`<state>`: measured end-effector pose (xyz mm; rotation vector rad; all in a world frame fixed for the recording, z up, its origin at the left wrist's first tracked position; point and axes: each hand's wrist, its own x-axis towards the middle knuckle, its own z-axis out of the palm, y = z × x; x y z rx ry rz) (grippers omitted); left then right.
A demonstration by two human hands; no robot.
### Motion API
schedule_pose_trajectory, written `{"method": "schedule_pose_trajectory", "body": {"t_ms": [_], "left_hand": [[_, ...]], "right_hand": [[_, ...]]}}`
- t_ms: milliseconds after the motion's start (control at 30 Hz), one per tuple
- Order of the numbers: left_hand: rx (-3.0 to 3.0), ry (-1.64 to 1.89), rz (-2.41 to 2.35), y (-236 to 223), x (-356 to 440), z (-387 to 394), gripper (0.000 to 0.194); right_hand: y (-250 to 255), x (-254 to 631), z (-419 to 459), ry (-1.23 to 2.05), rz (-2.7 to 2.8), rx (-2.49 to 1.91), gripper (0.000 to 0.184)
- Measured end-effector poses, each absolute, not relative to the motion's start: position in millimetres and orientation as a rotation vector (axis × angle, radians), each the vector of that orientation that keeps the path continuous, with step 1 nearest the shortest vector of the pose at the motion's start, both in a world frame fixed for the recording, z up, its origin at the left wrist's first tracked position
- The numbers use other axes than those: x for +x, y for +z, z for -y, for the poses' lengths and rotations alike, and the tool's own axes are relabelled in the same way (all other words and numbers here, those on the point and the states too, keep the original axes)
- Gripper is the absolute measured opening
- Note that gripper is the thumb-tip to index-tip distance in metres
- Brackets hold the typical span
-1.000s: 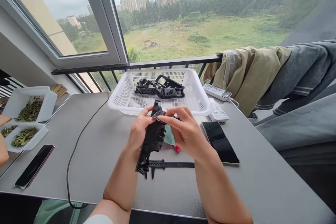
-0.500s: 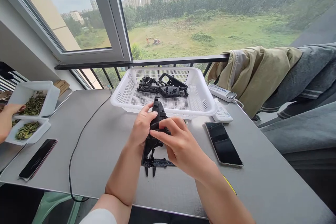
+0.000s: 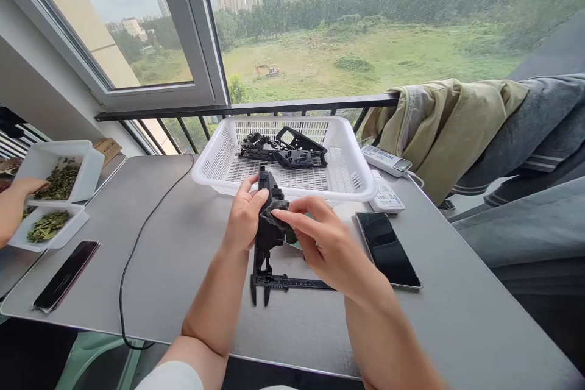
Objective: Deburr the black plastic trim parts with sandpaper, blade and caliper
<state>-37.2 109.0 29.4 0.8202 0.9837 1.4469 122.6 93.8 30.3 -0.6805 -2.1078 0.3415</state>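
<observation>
My left hand (image 3: 244,214) grips a long black plastic part (image 3: 265,233), held nearly upright over the grey table (image 3: 173,268). My right hand (image 3: 320,237) pinches a small dark piece (image 3: 276,210) against the part's upper half with thumb and forefinger. Below both hands a black caliper (image 3: 292,284) lies flat on the table. Just behind the hands stands a white perforated basket (image 3: 351,180) with several more black plastic parts (image 3: 286,152) in it.
A dark phone (image 3: 387,250) lies right of my hands, with two white remotes (image 3: 382,159) behind it. Another phone (image 3: 65,275) and a black cable (image 3: 137,244) lie left. White trays of green leaves (image 3: 57,180) stand far left, with another person's hand (image 3: 13,204) at them. Jackets (image 3: 443,128) hang on the right.
I have raised the black part more upright, uncovering the caliper. My right fingers have moved up to its upper half, pinching the small piece there.
</observation>
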Motion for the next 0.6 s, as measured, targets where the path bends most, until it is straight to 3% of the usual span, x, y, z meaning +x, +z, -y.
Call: {"method": "schedule_pose_trajectory", "body": {"t_ms": [233,600], "left_hand": [[0.792,1.53,-1.0,28.4,-34.0,-110.2,0.044],[0.743,1.628,-1.057,28.2,-35.2,-112.8,0.044]], "right_hand": [[34.1,118.2,-85.5,0.571,2.225,-0.553,0.034],[34.3,91.9,-71.6,0.161,2.349,-0.693,0.029]]}}
